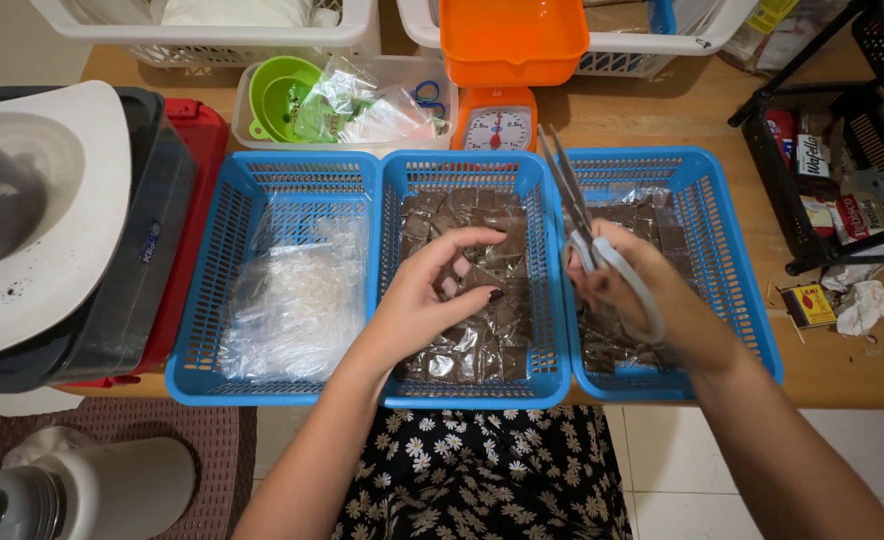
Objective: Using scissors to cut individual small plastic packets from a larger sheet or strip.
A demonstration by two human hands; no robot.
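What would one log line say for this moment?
left hand: over brown packets, middle basket | right hand: holds scissors

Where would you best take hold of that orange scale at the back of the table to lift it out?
Probably by the scale's orange body, low on its two flanks, coming down from above and behind. The wide orange pan on top looks loosely seated, so gripping it may lift the pan alone. The dial faces the front, where the middle blue basket and scissors in the right hand crowd it.
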